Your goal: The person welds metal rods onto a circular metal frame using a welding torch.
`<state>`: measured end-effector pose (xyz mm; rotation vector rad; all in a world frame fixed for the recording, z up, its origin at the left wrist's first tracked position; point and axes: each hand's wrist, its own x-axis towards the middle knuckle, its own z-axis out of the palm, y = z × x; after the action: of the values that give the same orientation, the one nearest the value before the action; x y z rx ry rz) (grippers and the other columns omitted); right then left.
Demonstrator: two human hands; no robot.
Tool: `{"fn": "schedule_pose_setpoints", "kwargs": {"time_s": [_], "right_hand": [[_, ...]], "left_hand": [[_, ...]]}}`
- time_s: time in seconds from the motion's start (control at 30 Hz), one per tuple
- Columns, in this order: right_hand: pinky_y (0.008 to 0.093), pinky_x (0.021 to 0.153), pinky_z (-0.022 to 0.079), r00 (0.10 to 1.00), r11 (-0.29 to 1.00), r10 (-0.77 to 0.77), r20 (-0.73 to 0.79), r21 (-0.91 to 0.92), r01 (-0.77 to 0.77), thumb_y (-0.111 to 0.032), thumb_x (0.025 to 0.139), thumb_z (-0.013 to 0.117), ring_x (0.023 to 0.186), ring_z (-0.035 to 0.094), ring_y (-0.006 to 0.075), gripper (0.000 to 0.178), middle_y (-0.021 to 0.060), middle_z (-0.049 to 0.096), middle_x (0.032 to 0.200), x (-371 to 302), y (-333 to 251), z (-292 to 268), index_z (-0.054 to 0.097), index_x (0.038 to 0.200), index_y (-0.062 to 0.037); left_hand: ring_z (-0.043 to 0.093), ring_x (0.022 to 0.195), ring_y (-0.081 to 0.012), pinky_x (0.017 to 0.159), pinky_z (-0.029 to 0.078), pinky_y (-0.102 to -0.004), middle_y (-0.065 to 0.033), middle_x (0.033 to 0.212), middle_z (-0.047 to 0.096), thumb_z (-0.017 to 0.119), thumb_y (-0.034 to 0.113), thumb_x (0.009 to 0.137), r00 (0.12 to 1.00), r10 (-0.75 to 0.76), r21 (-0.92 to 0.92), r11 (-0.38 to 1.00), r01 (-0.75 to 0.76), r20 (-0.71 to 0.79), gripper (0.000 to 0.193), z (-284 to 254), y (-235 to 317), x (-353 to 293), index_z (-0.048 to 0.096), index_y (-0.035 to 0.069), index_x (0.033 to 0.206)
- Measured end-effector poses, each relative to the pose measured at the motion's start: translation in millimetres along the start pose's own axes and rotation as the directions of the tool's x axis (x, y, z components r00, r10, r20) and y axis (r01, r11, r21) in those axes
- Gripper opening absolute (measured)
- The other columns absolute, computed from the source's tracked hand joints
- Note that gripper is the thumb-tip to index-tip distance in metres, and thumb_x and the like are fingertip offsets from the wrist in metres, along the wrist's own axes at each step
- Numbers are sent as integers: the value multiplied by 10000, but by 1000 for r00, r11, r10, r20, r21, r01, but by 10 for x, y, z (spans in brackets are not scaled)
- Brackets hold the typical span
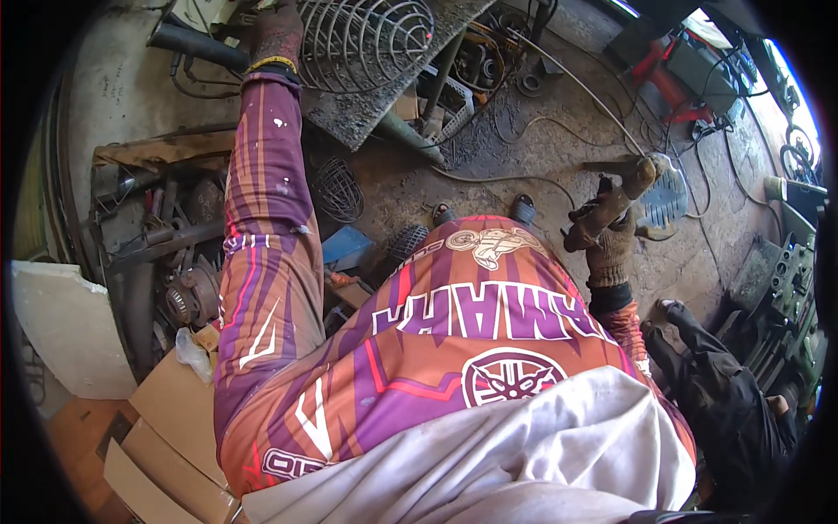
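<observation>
The gloved left hand (276, 35) pressed the wire guard's (367, 39) rim at twelve o'clock, its fingers' closure unclear; the right hand (608, 236) clenched a rusty hammer (611, 203) over bare floor (559, 148).

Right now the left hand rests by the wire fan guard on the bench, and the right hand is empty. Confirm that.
Not quite. In the head view the left hand does rest by the wire fan guard, but the right hand is not empty: it grips a rusty tool.

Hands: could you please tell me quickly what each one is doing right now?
Left hand: gloved, resting on the wire fan guard; grip cannot be told.
Right hand: gloved, closed around a rusty tool.
</observation>
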<state>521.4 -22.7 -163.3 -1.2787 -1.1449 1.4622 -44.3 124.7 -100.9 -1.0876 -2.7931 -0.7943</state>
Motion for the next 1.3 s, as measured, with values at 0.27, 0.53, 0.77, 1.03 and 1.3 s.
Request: {"fn": "schedule_pose_setpoints", "kwargs": {"time_s": [0.27,0.53,0.77,1.03,1.3], "right_hand": [[284,742,523,999,997,-9,44,-71,12,-119,825,758,848,649,130,541,42,660,992,32,117,-190,512,1293,-6],[283,690,519,999,990,5,47,-144,1,-169,849,738,792,668,135,421,39,679,886,113,12,-131,548,1195,-19],[299,763,526,979,970,56,198,-245,-6,-161,820,767,863,673,152,448,51,693,935,261,-5,-36,548,1180,-9],[325,698,546,977,980,31,213,-199,12,-146,839,732,792,657,174,342,58,633,902,338,-36,110,515,1089,-61],[327,740,534,978,947,53,203,-322,16,-149,831,739,814,649,172,343,57,641,926,272,2,65,524,1082,-56]], "left_hand": [[557,1186,-406,1005,433,-449,-209,1277,596,398,581,913,992,-50,70,996,58,-112,602,218,-616,83,640,117,1211],[659,970,-384,802,508,-415,-219,1053,683,510,493,958,978,209,-223,953,-205,-5,484,-608,-108,-1586,684,63,1098],[677,944,-336,785,539,-392,-158,1057,693,537,387,958,921,291,-167,953,-254,258,356,-434,-955,-2661,681,136,1165],[679,861,-346,730,546,-429,-137,967,707,523,356,955,875,400,45,903,-427,271,356,-397,-944,-2628,621,222,1269],[667,988,-331,821,530,-377,-152,1096,687,542,315,961,868,337,77,918,-389,365,348,-445,-875,-2585,629,173,1267]]}}
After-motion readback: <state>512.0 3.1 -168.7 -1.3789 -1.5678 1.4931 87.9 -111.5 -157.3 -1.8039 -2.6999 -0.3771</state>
